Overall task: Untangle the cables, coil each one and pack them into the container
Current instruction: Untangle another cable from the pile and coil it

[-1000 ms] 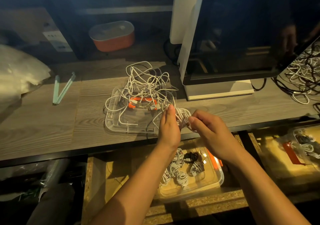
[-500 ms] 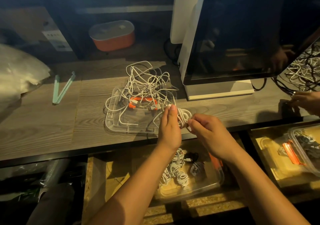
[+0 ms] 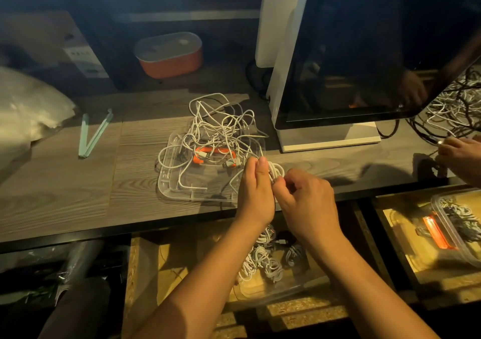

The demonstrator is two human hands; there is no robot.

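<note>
Fingers (image 3: 261, 164) (both sides) pinch cable coil (image 3: 278, 169).

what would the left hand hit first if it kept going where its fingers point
Likely the cable tangle on the clear tray, just beyond the fingertips of the left hand, though depth is unclear.

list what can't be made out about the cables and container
Head view, coil: mostly covered by the left hand and right hand; its ends hidden.
Head view, container below the desk: forearms cover part, coils uncountable.
Head view, far-right cable pile: cut by the frame edge and monitor.
</note>
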